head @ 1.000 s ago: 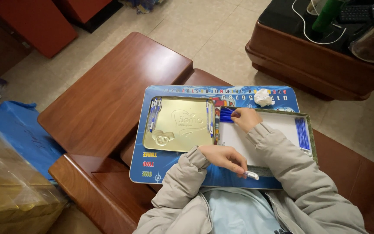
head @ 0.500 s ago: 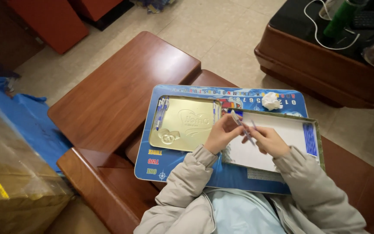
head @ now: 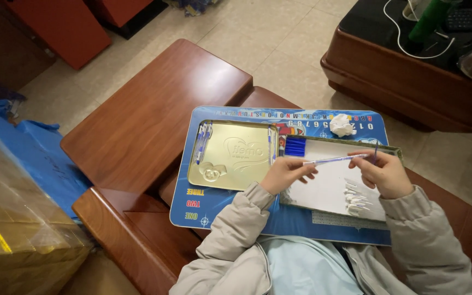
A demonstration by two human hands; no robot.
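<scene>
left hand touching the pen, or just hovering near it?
Touching. The head view shows the left hand with fingertips closed on one end of the thin pen; the right hand holds the other end.

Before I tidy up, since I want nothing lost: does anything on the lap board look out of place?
Only the crumpled white tissue, lying on the blue lap board's far edge, outside the open gold metal tin. The clear pen is held level between left hand and right hand.
</scene>
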